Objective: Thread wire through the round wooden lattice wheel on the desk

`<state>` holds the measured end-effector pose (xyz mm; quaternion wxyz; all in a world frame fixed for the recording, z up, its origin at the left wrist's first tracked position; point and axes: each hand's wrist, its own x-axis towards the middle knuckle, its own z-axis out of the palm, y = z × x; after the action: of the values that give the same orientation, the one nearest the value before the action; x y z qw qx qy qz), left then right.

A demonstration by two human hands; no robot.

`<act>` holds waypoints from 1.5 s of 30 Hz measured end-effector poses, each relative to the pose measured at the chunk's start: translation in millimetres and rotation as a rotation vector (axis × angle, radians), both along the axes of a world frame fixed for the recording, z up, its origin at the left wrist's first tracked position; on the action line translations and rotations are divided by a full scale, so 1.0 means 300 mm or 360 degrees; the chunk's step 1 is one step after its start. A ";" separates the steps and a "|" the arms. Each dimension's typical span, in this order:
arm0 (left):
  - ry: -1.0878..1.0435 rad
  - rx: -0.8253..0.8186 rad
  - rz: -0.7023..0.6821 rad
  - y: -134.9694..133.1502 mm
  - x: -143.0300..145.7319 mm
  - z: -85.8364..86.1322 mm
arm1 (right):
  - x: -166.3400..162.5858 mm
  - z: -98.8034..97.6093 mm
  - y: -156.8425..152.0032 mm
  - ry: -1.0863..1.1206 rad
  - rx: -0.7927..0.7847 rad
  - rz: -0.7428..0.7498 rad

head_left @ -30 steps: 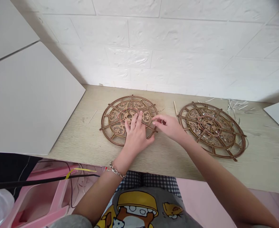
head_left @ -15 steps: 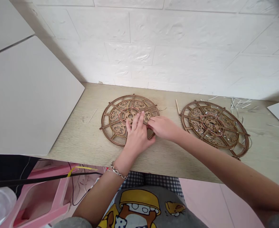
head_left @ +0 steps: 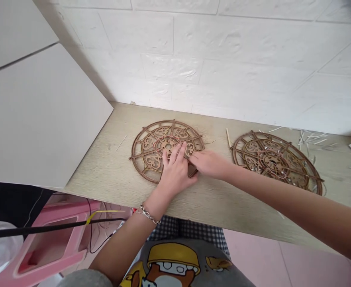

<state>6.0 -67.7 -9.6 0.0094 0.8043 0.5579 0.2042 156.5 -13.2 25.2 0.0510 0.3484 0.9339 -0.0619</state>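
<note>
A round brown openwork disc (head_left: 153, 161) with scroll cut-outs lies flat on the table, with thin yellow and reddish wires running over its rings and spokes. My left hand (head_left: 177, 169) rests on the disc's near right part, its fingers spread and the fingertips close to the hub. At the right rim is my right hand (head_left: 209, 162), fingers pinched together low against the disc. Whatever lies between those fingertips is hidden; I cannot tell if it is a wire. A loose wire end (head_left: 210, 142) sticks out past the rim, just beyond the right hand.
To the right lies a second wired disc (head_left: 293, 161), partly behind my right forearm. A thin stick (head_left: 228, 137) and white scraps (head_left: 312, 137) lie around it. A white panel (head_left: 58, 119) stands at left, and a white brick-pattern wall (head_left: 193, 59) rises behind the table (head_left: 223, 203).
The view has shifted slightly, so the discs appear farther right. Both hands keep nearly the same places on the disc, with the right hand's fingers still pinched at its rim.
</note>
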 end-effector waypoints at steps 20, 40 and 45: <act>0.0089 -0.0008 -0.0039 0.013 -0.004 0.008 | 0.092 0.044 -0.041 0.0299 -0.0453 -0.0505; 0.0060 -0.0045 -0.0083 0.000 -0.007 0.016 | 0.062 -0.019 -0.037 0.0363 -0.0589 -0.0750; 0.0037 -0.0039 -0.0070 0.001 -0.008 0.014 | 0.079 0.007 -0.030 0.0140 -0.0317 -0.0264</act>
<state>3.6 -67.4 -5.4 0.0171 0.8185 0.5427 0.1878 180.2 -22.1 27.3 0.0389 0.4147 0.8924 -0.1734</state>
